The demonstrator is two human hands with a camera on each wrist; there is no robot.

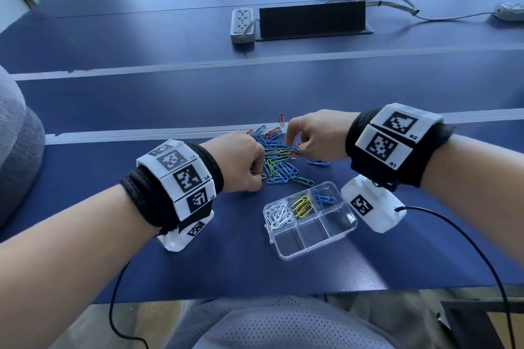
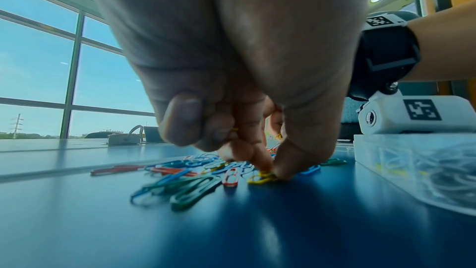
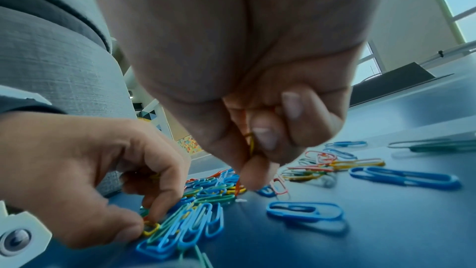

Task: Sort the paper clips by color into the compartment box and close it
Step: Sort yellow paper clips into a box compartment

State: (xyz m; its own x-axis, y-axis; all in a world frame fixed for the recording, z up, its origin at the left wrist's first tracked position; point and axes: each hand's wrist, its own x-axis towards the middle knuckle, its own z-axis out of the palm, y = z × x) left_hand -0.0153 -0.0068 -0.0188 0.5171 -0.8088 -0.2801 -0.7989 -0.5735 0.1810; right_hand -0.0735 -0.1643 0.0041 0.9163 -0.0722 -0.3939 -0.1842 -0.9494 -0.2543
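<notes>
A loose pile of blue, green, yellow and red paper clips [image 1: 276, 163] lies on the blue table. My left hand [image 1: 259, 177] is at the pile's left edge. Its thumb and forefinger pinch a yellow paper clip [image 2: 262, 177] that lies on the table, and more yellow shows inside its curled fingers. My right hand [image 1: 295, 147] hovers over the pile's right side. Its curled fingers hold yellow paper clips [image 3: 251, 147]. The clear compartment box [image 1: 314, 249] stands nearer me with its compartments uncovered. Its back row holds white clips [image 1: 279, 214], yellow clips [image 1: 303, 206] and blue clips [image 1: 323, 198].
A grey power strip [image 1: 241, 25] and a black raised cable flap [image 1: 312, 21] sit far back on the table, with cables running right. A grey upholstered chair [image 1: 17, 136] is at the left. Black wrist cables hang over the table's near edge [image 1: 255, 296].
</notes>
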